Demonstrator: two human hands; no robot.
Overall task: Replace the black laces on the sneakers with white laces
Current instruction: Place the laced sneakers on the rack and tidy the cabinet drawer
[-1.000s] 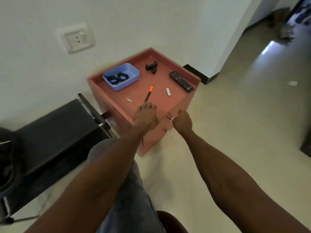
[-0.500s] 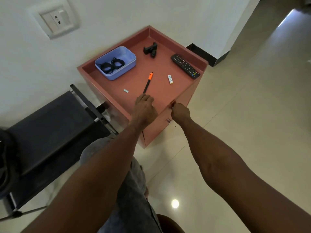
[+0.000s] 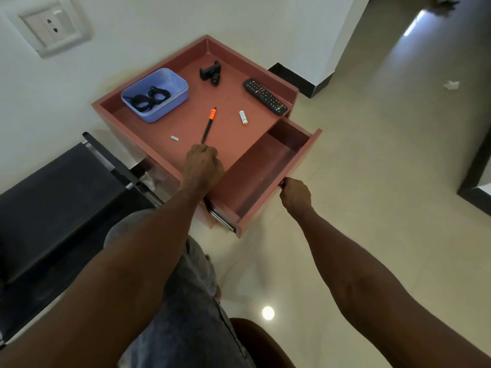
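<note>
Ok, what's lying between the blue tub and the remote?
In the head view, a small black clamp-like gadget sits between the blue tub and the remote, nearer the back. Further forward in the gap lie an orange-tipped pen and a white battery.

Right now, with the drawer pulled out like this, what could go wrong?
The drawer is far out, its slide rail exposed; pulling further with the right hand could drop it off. It looks empty, so the white laces may be elsewhere. The left hand, pressing the cabinet top, could nudge the pen.
</note>
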